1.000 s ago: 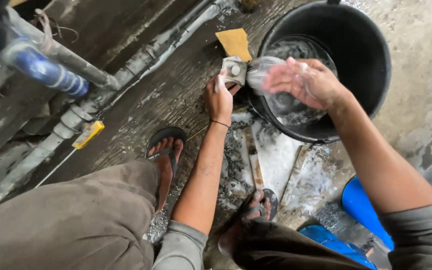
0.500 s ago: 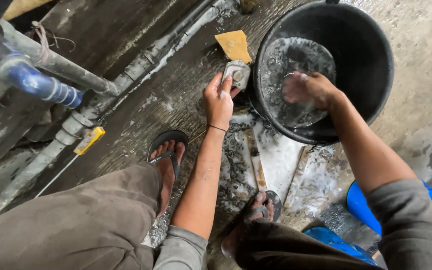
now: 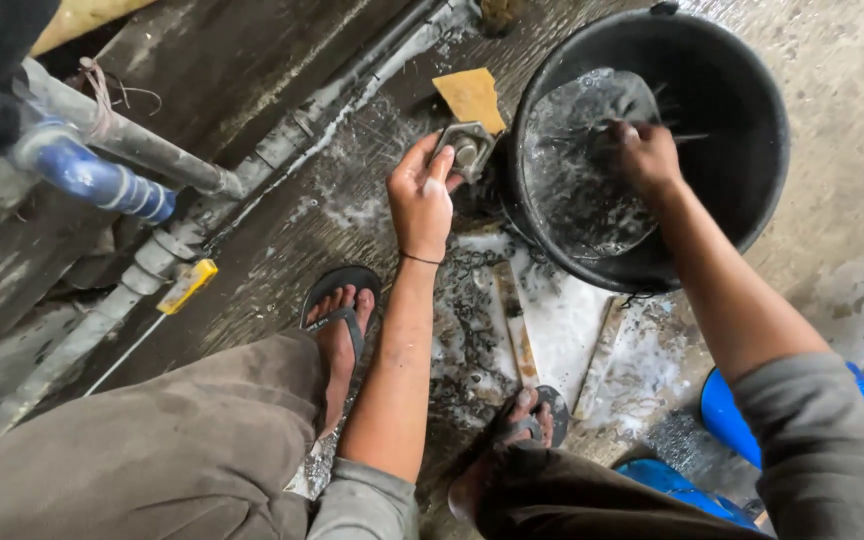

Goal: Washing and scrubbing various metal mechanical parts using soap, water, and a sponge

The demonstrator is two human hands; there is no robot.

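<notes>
Fingers [image 3: 440,165] of the left hand [image 3: 420,195] grasp a small grey metal fitting with a bolt [image 3: 463,150], held just beyond the fingertips beside the black plastic bucket [image 3: 752,150]. Right hand [image 3: 647,155] dips into the bucket's grey water [image 3: 572,180]; whether its fingers are clenched cannot be told.

Black bucket [image 3: 752,170] blocks the right; pipes [image 3: 202,230] hem the left.

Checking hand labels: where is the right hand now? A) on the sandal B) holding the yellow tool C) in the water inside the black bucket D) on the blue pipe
C: the right hand is down inside the black bucket, at the splashing water, while the left hand holds a small metal part just outside the rim.
</notes>
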